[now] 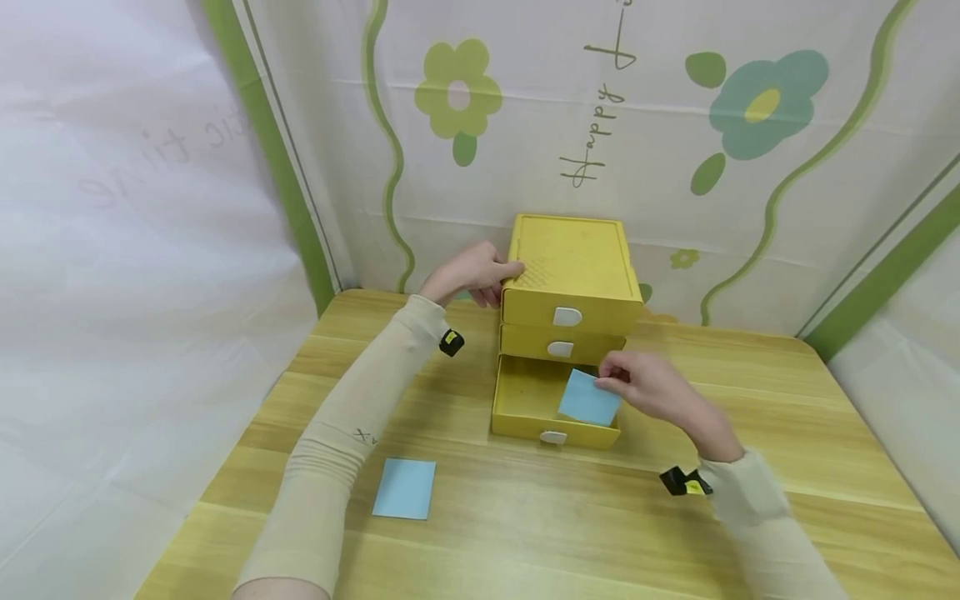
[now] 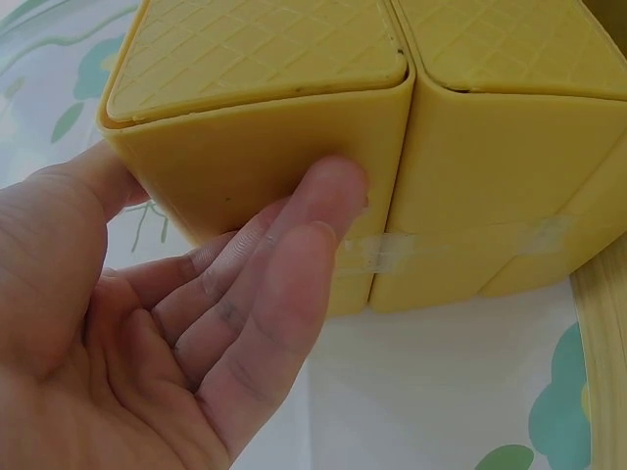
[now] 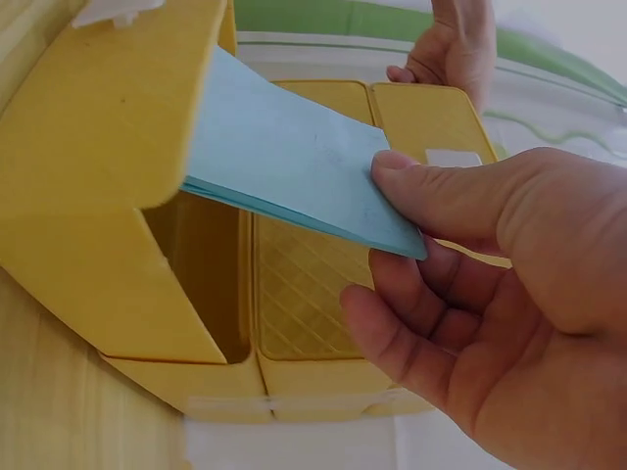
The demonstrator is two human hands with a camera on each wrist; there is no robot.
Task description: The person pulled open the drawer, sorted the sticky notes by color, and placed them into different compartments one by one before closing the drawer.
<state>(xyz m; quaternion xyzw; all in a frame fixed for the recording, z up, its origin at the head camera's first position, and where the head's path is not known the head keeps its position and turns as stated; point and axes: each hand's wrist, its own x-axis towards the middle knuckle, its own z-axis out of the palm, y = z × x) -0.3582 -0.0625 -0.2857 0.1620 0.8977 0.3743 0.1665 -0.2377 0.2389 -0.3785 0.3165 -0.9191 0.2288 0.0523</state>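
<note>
A yellow three-drawer organizer [image 1: 573,258] stands at the back of the table with its bottom drawer [image 1: 525,392] pulled out. My right hand [image 1: 652,387] pinches a thin stack of light blue sticky notes [image 3: 284,147] at one edge, thumb on top and fingers underneath. The stack slants over the right part of that drawer, its far end inside the drawer front. At the organizer's left, my left hand [image 1: 476,271] rests its thumb on the top edge, while its extended fingers [image 2: 284,284] lie against the side wall.
Another light blue square pad [image 1: 404,488] lies on the wooden table [image 1: 480,533] at front left. The two upper drawers, with white pull tabs [image 1: 567,317], are closed. Clear tape [image 2: 392,253] runs across the organizer's side. A printed fabric curtain [image 1: 525,125] hangs right behind.
</note>
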